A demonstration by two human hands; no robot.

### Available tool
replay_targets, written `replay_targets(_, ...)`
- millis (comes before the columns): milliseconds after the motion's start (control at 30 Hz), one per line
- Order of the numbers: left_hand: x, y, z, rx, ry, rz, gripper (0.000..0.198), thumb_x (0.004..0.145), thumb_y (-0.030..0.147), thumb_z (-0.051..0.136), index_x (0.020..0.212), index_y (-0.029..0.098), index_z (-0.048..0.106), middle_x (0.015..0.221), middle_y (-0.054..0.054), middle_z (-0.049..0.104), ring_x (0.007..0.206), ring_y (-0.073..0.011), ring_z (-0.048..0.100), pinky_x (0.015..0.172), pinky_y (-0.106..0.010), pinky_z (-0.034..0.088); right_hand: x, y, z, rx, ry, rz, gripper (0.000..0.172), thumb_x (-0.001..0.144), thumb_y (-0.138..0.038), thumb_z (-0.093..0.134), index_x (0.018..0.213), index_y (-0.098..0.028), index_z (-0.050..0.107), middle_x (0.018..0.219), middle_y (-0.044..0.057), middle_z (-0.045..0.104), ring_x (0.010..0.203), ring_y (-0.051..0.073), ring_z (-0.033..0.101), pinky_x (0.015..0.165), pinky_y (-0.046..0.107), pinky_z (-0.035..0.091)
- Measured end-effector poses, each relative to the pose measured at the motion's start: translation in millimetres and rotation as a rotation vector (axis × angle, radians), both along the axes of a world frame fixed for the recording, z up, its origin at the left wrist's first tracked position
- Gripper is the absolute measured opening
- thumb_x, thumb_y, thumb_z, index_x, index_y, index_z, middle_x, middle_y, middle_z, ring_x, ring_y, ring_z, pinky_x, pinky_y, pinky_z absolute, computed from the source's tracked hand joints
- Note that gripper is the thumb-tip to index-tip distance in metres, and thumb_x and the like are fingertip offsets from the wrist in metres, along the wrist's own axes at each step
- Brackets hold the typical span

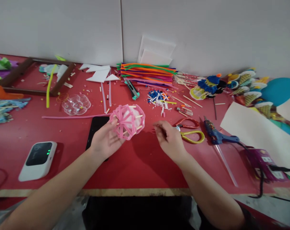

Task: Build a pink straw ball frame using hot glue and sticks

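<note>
While the left hand (106,140) lies palm up over the red table (140,166), its fingers cup the dome (128,121), a pink lattice of straws with short wooden sticks poking from its rim; the thumb rests on the near edge. The dome is lifted slightly and tilted toward the camera, near the middle of the table.

Right of the dome, and apart from it, the right hand (170,139) hovers palm down with its fingers loosely curled and their tips drawn toward each other. Whether they pinch anything cannot be told.

- Just right of the dome, past the right hand: scissors (192,132) with red and yellow handles, then a blue glue gun (216,135), and farther right a white sheet (255,134).
- Behind the dome: a green cutter (132,89), a scatter of cut bits (159,97), and, against the wall, a pile of coloured straws (147,72).
- Left of the dome: a black phone (97,126), partly under the left hand; a clear tray (76,104); and, far left at the back, a brown frame (22,76).
- Left of and nearer than the dome: a white router (37,159) with green lights.
</note>
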State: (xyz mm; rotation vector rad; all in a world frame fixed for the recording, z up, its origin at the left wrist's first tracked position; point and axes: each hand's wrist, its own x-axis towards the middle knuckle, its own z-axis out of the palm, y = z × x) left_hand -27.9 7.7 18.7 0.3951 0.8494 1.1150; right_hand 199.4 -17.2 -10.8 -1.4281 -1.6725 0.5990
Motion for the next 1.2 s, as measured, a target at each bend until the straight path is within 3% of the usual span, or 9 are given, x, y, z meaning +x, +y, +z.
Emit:
replay_targets(167,1.0,4.7,4.5,-0.013,-0.075,0.081,0.022,0.086,0.023,0.07,0.107,0.02,0.074,0.097,-0.005,0.08,0.095,-0.0228,0.077,0.083,-0.034,0.065,6.1,7.5,1.3,0.235,-0.103,-0.045,0.022,0.101,-0.023,0.044,0.102,-0.022,0.066,0.089,0.006,0.071,0.08,0.02,0.068,0.073,0.033,0.054)
replay_targets(400,-2.7,13.4,-4.6,0.023,-0.132,0.032,0.012,0.086,0.022,0.074,0.097,0.021,0.075,0.091,-0.002,0.081,0.086,-0.0164,0.077,0.079,-0.024,0.064,6.2,13.8,37.1,0.153,0.019,-0.141,0.022,0.098,-0.032,0.052,0.104,-0.022,0.071,0.06,-0.004,0.059,0.046,0.012,0.048,0.047,0.025,0.039)
replay_targets(467,-3.5,13.9,-6.8,0.078,-0.105,0.015,0.014,0.083,0.024,0.079,0.096,0.022,0.074,0.093,-0.001,0.081,0.093,-0.0164,0.077,0.084,-0.024,0.063,7.8,22.2,48.8,0.18,0.094,-0.18,0.019,0.097,-0.033,0.057,0.106,-0.023,0.07,0.06,-0.005,0.06,0.049,0.013,0.053,0.049,0.025,0.042)
replay_targets(533,-3.2,13.0,-8.8,0.123,-0.03,0.007,0.02,0.079,0.026,0.084,0.097,0.023,0.074,0.094,0.0,0.08,0.093,-0.0153,0.077,0.086,-0.023,0.061,11.8,36.3,52.7,0.243,0.068,-0.162,0.019,0.095,-0.031,0.057,0.109,-0.023,0.068,0.078,0.001,0.071,0.069,0.017,0.067,0.064,0.029,0.053)
replay_targets(633,-1.7,9.8,-11.4,0.144,0.08,-0.001,0.03,0.072,0.028,0.09,0.095,0.023,0.073,0.084,0.003,0.078,0.077,-0.012,0.075,0.075,-0.02,0.06,19.4,59.3,39.2,0.299,-0.122,-0.12,0.017,0.09,-0.026,0.056,0.102,-0.023,0.068,0.102,0.008,0.076,0.095,0.024,0.071,0.085,0.04,0.056)
replay_targets(700,-0.5,7.7,-11.8,0.166,0.123,-0.011,0.038,0.068,0.028,0.094,0.099,0.022,0.073,0.087,0.002,0.078,0.075,-0.0125,0.074,0.072,-0.02,0.059,22.5,67.6,22.4,0.299,-0.137,-0.172,0.02,0.092,-0.026,0.05,0.102,-0.023,0.067,0.097,0.009,0.075,0.091,0.024,0.07,0.084,0.041,0.056)
replay_targets(867,0.5,7.6,-6.8,0.291,0.225,-0.015,0.064,0.056,0.022,0.099,0.115,0.022,0.073,0.122,-0.006,0.075,0.109,-0.021,0.071,0.092,-0.026,0.058,20.5,59.5,-8.0,0.335,-0.112,-0.232,0.024,0.097,-0.03,0.04,0.098,-0.023,0.063,0.08,0.006,0.069,0.075,0.022,0.066,0.075,0.036,0.054)
replay_targets(1033,-3.3,12.4,2.6,0.343,0.265,-0.031,0.061,0.059,0.021,0.097,0.115,0.021,0.073,0.123,-0.006,0.074,0.115,-0.0233,0.068,0.102,-0.032,0.055,19.0,49.5,-16.8,0.351,-0.091,-0.233,0.024,0.099,-0.033,0.038,0.101,-0.022,0.059,0.082,0.006,0.067,0.075,0.022,0.064,0.075,0.036,0.053)
replay_targets(1200,-10.3,24.5,15.2,0.309,0.333,-0.021,0.055,0.057,0.01,0.095,0.107,0.018,0.074,0.106,-0.004,0.075,0.103,-0.0195,0.07,0.104,-0.033,0.053,14.9,48.4,-24.5,0.338,-0.02,-0.229,0.023,0.098,-0.037,0.039,0.097,-0.022,0.057,0.078,0.004,0.063,0.065,0.02,0.059,0.067,0.033,0.05)
